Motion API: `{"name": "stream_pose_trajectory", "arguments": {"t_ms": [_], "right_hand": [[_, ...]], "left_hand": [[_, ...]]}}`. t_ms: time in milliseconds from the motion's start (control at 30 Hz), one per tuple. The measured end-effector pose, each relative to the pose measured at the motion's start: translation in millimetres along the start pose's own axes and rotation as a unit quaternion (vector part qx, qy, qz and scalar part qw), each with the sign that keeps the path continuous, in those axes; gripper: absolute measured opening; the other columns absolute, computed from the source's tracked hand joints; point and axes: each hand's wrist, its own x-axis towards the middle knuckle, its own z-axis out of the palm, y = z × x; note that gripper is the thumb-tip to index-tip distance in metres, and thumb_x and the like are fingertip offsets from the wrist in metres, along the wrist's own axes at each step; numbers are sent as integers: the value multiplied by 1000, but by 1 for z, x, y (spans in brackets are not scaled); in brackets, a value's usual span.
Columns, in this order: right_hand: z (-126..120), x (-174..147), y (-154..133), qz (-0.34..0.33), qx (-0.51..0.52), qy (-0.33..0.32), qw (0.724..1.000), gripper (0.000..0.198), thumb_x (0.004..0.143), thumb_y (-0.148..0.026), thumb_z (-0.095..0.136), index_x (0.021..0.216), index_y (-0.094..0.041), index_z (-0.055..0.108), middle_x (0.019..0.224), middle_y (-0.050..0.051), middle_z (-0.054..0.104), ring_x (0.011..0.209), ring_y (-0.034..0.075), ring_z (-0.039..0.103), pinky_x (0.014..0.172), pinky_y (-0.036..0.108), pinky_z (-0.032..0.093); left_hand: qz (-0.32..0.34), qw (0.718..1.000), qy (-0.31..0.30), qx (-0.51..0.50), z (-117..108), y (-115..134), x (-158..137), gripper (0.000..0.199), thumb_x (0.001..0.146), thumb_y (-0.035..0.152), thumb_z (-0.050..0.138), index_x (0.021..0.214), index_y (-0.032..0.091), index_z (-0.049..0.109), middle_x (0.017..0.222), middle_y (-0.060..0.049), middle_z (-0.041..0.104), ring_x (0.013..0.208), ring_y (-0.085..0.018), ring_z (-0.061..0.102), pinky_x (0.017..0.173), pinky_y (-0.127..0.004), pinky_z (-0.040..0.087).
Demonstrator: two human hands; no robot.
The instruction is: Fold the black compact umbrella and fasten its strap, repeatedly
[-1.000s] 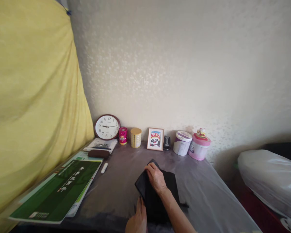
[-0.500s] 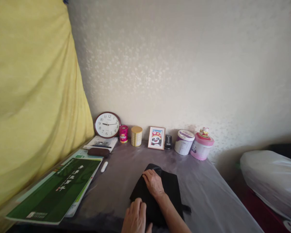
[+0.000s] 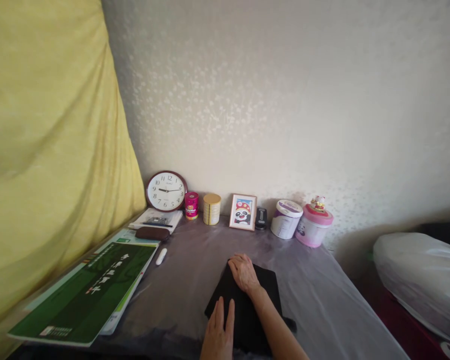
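A flat black fabric bag (image 3: 257, 300), or something much like one, lies on the table in front of me. A short dark strap (image 3: 290, 324) sticks out at its right side. My right hand (image 3: 243, 272) rests over its far edge, with the fingers curled down on the fabric. The far end of the bag is covered by this hand. On the near left part, my left hand (image 3: 219, 327) lies with its fingers stretched out and apart, holding nothing.
Green books (image 3: 86, 292), a brown case (image 3: 152, 233) and a white stick-like object (image 3: 161, 256) lie left. Along the wall stand a clock (image 3: 166, 191), a pink tin (image 3: 191, 206), a yellow tin (image 3: 212, 209), a panda picture (image 3: 243, 212) and two tubs (image 3: 286, 220).
My right hand has shifted slightly right and farther away, over the bag's far edge. My left hand has gone from bent fingers to stretched fingers. The bag's far end looks flatter.
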Motion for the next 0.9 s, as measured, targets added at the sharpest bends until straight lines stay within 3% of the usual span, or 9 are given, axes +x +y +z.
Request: {"name": "stream_pose_trajectory", "arguments": {"t_ms": [133,233,300,367,533,700,833,900], "right_hand": [[-12,4,3,43,-1,22,999,27,90,-20,41,100,-18,66,113,8,65,116,23,50,100,42,34],[-23,-13,-14,-32,45,24,998,26,91,-23,42,104,-20,64,111,6,66,119,21,48,103,40,31],[-26,-27,-25,-88,81,-29,992,24,92,-26,42,95,-24,66,99,2,70,116,18,50,105,39,27],[-23,-35,-30,-100,98,-65,988,25,92,-26,41,91,-26,67,95,-1,71,114,17,51,106,40,24],[-7,-17,-11,-29,67,-59,996,28,92,-23,40,91,-26,68,100,0,70,115,18,51,106,43,22],[-6,8,20,68,-2,17,998,27,89,-23,41,96,-21,67,106,7,68,105,20,57,94,36,38],[-30,-14,46,139,-35,91,986,33,87,-26,37,105,-11,60,111,18,62,106,25,56,93,41,40],[-46,-39,56,175,-36,168,969,32,86,-32,37,100,-14,60,106,16,64,103,25,57,90,41,42]], "left_hand": [[-33,999,-24,-3,-4,3,0,89,59,-11,34,138,22,13,148,-13,14,136,-24,18,109,-37,26],[13,1000,-1,-27,1,-3,0,86,61,-9,34,139,20,14,148,-14,17,135,-26,19,108,-40,27],[21,999,12,-29,5,-6,0,85,61,-9,35,139,17,16,147,-16,18,135,-27,19,108,-40,27],[17,999,13,-29,6,-6,0,82,62,-9,33,139,15,18,147,-17,19,135,-27,20,108,-40,27],[-4,999,-25,-40,-12,0,-4,83,59,-7,34,139,9,16,147,-16,16,135,-24,22,109,-36,26],[7,998,-52,-38,-29,1,-12,93,53,-3,41,139,4,7,148,-18,10,137,-25,16,111,-35,22],[26,998,-36,-51,-28,-1,-16,94,54,-2,44,138,1,2,148,-20,8,137,-26,14,111,-33,21],[32,998,-24,-56,-26,-2,-19,93,56,-1,44,138,1,1,149,-19,8,137,-26,14,111,-33,22]]}}
